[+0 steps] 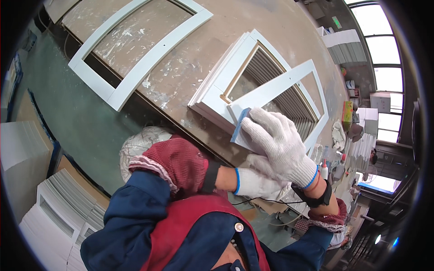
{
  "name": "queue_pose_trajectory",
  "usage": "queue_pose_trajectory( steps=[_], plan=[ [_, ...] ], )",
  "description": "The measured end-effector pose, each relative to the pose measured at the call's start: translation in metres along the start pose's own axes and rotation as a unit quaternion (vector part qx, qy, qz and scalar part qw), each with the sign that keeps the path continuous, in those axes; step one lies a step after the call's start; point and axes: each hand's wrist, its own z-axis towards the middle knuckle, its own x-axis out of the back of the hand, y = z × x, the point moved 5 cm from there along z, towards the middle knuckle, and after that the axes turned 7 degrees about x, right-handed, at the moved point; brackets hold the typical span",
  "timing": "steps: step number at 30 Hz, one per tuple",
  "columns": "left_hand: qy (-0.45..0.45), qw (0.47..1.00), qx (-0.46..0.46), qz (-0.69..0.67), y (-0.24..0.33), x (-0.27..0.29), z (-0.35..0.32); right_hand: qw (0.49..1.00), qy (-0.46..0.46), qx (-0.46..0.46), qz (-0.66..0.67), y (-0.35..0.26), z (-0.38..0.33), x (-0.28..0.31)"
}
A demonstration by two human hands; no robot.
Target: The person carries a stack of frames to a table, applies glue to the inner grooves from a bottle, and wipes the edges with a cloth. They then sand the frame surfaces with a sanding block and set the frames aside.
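Right hand point(279, 144), in a white knit glove with a blue cuff, lies palm down on the near corner of a white frame point(276, 88). Its fingers are held together and bent over a blue sanding block point(239, 125), pressing the block against the frame's corner edge. The block stands on edge at the fingertips, on the side away from the wrist.

Left hand point(258, 183), gloved the same way, sits directly beneath the right hand and toward the body. Most of it is covered by the right hand and the frame's underside; whether its fingers are spread or closed cannot be told, nor what it grips.

The white frame is tilted, its near corner under the right palm and its far rails reaching away from the hand over a stack of white louvred panels point(253, 77). The stack rests on a worn brown workbench point(190, 63) just beyond the fingertips.

A second white frame point(135, 49), curved on one rail, lies flat on the same bench, well apart from both hands and further out.

Beside the left forearm, toward the picture's lower left, more white louvred pieces point(54, 212) are stacked. A round wrapped bundle point(140, 144) sits just behind the left elbow. A small bottle with a red tip point(324, 169) stands near the right wrist.
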Motion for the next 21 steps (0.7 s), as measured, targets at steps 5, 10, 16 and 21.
queue_pose_trajectory(
  steps=[5,10,16,21],
  plan=[
    [0.071,0.906,-0.145,0.392,0.026,0.031,-0.044,0.998,0.030,0.048,0.010,0.003,0.030,0.013],
    [0.047,0.880,-0.033,0.471,0.039,0.045,-0.047,0.998,0.036,0.052,-0.008,0.017,0.056,-0.011],
    [0.330,0.816,-0.297,0.372,-0.030,0.029,-0.037,0.998,-0.027,0.041,-0.033,0.012,0.054,-0.017],
    [0.358,0.738,-0.329,0.467,-0.014,0.035,-0.040,0.997,-0.020,0.037,-0.065,0.015,0.091,-0.022]
  ],
)
